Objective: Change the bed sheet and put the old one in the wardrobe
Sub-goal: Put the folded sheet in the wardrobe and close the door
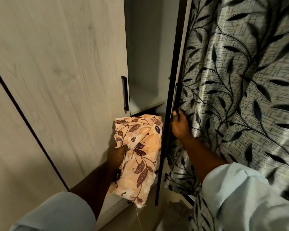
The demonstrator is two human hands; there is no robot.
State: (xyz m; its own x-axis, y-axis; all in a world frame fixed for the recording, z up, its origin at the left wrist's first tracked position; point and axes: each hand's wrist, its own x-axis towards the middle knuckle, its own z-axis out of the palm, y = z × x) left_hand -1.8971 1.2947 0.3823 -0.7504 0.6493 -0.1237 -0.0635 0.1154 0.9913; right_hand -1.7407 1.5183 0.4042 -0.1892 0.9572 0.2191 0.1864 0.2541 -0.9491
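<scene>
A folded peach bed sheet with brown leaf print hangs in front of the wardrobe's open gap. My left hand grips its left side. My right hand holds the edge of the open right wardrobe door, fingers curled round its black handle. Inside the wardrobe a pale shelf shows above the sheet's top, with a dark space just below it.
The closed left wardrobe door with a black handle fills the left. A grey curtain with black leaves hangs right behind the open door. Tan floor shows at the bottom.
</scene>
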